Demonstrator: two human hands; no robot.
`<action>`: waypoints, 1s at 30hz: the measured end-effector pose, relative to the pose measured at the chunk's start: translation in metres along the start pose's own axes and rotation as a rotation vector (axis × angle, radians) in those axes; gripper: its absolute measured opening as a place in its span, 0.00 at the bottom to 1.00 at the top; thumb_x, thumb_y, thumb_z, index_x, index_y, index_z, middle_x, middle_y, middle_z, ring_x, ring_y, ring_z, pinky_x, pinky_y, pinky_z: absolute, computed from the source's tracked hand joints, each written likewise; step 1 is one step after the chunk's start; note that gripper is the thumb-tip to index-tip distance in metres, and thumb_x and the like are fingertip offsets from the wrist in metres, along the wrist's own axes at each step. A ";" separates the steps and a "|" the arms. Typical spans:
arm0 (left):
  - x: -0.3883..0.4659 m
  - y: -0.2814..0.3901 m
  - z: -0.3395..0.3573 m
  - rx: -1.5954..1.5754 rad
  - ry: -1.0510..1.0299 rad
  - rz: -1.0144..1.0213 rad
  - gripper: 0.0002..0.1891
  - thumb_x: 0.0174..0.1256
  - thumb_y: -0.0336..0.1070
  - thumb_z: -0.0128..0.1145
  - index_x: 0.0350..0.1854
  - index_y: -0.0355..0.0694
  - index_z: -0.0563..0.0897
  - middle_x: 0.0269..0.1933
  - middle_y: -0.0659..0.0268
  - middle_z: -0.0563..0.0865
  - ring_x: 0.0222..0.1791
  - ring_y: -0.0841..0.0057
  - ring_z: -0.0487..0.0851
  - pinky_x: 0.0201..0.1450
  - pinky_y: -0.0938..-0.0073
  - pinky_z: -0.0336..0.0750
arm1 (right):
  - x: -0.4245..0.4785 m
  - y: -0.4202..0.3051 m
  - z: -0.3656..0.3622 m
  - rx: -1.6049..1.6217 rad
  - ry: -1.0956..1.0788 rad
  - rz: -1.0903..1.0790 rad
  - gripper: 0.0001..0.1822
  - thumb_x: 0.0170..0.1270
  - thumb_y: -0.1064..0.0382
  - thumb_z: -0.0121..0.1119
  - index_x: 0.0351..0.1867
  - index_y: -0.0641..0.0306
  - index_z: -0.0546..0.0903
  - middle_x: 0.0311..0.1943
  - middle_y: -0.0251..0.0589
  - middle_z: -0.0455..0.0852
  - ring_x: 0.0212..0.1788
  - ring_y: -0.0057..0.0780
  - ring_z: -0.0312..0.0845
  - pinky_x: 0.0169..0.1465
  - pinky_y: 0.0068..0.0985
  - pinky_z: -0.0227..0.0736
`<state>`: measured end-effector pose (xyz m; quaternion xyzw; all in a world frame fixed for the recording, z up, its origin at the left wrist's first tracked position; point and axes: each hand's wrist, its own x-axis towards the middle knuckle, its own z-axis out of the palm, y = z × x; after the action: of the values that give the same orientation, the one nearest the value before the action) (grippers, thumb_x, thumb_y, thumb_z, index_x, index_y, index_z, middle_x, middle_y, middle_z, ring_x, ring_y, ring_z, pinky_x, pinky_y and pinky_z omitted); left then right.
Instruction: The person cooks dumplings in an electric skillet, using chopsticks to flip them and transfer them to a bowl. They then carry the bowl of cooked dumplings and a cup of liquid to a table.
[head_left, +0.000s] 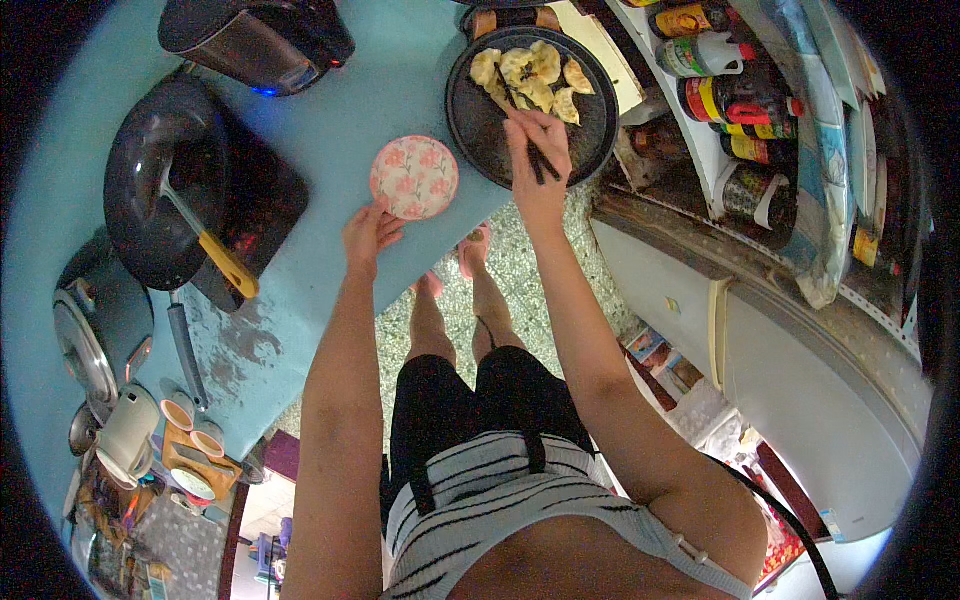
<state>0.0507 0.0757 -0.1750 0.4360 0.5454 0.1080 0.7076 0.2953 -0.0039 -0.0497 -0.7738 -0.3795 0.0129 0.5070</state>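
My left hand (369, 234) grips the near rim of a small round plate (414, 178) with a pink flower pattern. Nothing lies on the plate, which is beside the pan over the blue tabletop (330, 127). Dark chopsticks (541, 163) are in my right hand (538, 150), above a round black pan (487, 142). Their far ends reach in among the food. Several pale, browned pieces that look like pan-fried dumplings (531, 66) lie in the far half of the pan. My fingers hide part of the chopsticks.
Left, a black wok (135, 202) on a dark cooktop (277, 195) holds a yellow-handled spatula (229, 266). A dark appliance (255, 45) stands at the back. Sauce bottles (705, 97) fill a shelf at right, above a white refrigerator (795, 390). A kettle (129, 427) stands lower left.
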 end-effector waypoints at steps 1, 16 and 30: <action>-0.002 0.002 -0.001 -0.008 0.003 -0.019 0.20 0.61 0.50 0.61 0.41 0.35 0.79 0.38 0.59 0.86 0.36 0.71 0.87 0.35 0.73 0.82 | 0.001 -0.003 0.001 -0.072 -0.052 -0.032 0.08 0.63 0.69 0.59 0.41 0.70 0.83 0.40 0.43 0.81 0.42 0.31 0.77 0.47 0.22 0.69; 0.004 0.000 -0.004 -0.105 0.002 -0.080 0.21 0.60 0.49 0.63 0.42 0.34 0.80 0.37 0.59 0.86 0.34 0.73 0.87 0.32 0.75 0.82 | -0.013 -0.006 -0.034 0.235 0.041 0.287 0.18 0.71 0.61 0.49 0.45 0.80 0.78 0.43 0.48 0.82 0.44 0.35 0.84 0.49 0.27 0.76; -0.002 0.010 0.006 -0.233 0.019 -0.180 0.21 0.60 0.50 0.62 0.43 0.34 0.80 0.37 0.60 0.85 0.35 0.72 0.87 0.33 0.74 0.82 | -0.074 -0.052 -0.051 0.243 -0.452 0.195 0.07 0.61 0.73 0.58 0.40 0.70 0.82 0.38 0.45 0.83 0.40 0.34 0.80 0.44 0.25 0.73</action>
<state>0.0588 0.0774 -0.1660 0.2992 0.5727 0.1106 0.7552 0.2336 -0.0772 -0.0108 -0.7177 -0.4021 0.2795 0.4952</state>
